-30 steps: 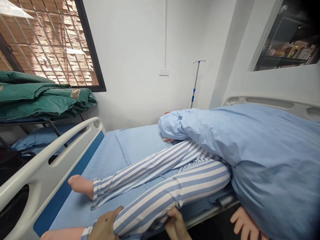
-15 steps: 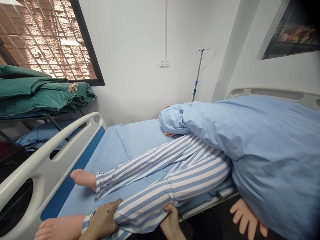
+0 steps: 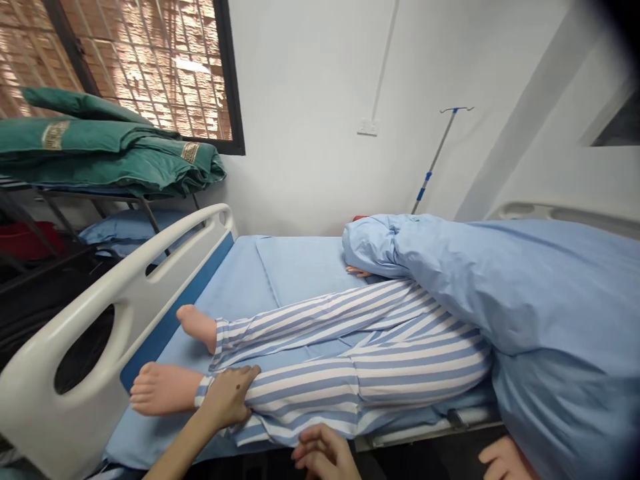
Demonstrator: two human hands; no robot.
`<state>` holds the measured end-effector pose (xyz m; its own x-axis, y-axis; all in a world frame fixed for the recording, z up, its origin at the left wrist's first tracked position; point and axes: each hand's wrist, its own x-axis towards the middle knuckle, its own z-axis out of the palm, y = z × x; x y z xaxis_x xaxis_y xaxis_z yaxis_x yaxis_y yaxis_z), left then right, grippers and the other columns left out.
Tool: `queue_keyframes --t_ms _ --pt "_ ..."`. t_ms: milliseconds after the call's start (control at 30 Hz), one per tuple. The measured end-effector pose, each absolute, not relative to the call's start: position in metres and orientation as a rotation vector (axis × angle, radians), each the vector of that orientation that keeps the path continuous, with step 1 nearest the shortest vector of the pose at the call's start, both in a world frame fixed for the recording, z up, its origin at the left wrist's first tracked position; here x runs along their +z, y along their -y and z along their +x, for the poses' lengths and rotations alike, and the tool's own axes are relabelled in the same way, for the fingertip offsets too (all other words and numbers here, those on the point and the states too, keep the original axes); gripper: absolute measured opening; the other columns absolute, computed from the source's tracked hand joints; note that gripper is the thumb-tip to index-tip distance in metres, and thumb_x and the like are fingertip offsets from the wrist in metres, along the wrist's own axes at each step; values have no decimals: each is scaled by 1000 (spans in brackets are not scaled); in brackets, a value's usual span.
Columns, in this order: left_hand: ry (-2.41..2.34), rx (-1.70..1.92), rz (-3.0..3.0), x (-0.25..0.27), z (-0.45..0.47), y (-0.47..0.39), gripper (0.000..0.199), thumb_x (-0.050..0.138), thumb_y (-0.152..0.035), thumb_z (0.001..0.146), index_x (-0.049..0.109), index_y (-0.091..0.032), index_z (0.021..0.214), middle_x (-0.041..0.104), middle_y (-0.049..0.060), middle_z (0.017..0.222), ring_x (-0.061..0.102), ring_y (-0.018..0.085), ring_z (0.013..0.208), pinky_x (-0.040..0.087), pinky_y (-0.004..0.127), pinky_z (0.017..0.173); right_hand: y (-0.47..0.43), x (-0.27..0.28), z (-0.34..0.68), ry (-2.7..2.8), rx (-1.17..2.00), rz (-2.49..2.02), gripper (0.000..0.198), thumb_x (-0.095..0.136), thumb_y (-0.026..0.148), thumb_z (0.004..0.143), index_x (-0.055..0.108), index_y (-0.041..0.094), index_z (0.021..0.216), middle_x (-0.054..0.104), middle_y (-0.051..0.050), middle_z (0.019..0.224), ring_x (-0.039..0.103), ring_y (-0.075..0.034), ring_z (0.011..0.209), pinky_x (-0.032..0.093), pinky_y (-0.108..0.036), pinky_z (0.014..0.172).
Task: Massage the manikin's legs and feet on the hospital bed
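On the bed lies a nursing manikin in blue-and-white striped trousers, both legs stretched toward the footboard. My left hand is wrapped over its near lower leg, just above the bare near foot. Beside the near knee, at the mattress edge, my right hand is off the leg with loosely bent fingers and nothing in them. The far foot rests on the sheet. A blue quilt covers the manikin's upper body. One manikin hand hangs below the quilt at the near side.
The white footboard stands on the left, with a bare strip of blue sheet beyond the legs. An IV pole rises behind the bed. Folded green covers lie on a rack by the barred window.
My right hand has let go of the leg near the knee and drawn back. The near leg now lies farther onto the bed, closer to the far leg. The view has shifted left.
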<state>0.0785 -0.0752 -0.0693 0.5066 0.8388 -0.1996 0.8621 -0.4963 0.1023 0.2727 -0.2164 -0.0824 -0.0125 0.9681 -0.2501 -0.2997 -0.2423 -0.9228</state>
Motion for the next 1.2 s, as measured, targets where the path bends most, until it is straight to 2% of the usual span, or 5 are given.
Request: queue_keyframes --t_ms 133,367,667,967,1200 --pt "-1462 -91 2570 -75 76 80 57 48 -17 47 44 -22 103 53 3 95 47 22 88 34 31 74 160 -41 236 1406 1080 -1229 18 44 30 73 50 16 64 51 1 55 44 -9 54 31 -20 53" --pt "-1430 44 2593 -81 68 84 45 52 -21 48 49 -20 92 52 4 93 46 21 85 33 33 75 94 -76 199 1839 330 -1620 13 43 23 71 45 17 59 47 3 52 38 -8 50 17 -23 50" --pt "-1454 -218 2549 -68 70 67 47 54 -25 47 51 -19 93 60 7 79 55 27 73 40 38 65 86 -83 202 1894 293 -1690 13 44 23 71 47 18 60 49 3 52 39 -8 50 13 -23 49" --pt "-1404 -307 2707 -2 74 52 41 51 -23 44 54 -20 85 61 8 78 57 29 70 43 40 60 81 -33 217 1886 395 -1500 14 42 26 73 49 17 64 50 4 53 42 -6 51 21 -18 50" --pt "-1426 -377 2614 -51 75 58 55 53 -22 43 49 -21 98 61 10 85 56 30 77 43 39 63 67 -71 218 1921 541 -1641 10 44 21 70 50 17 63 54 3 57 45 -7 54 21 -18 49"
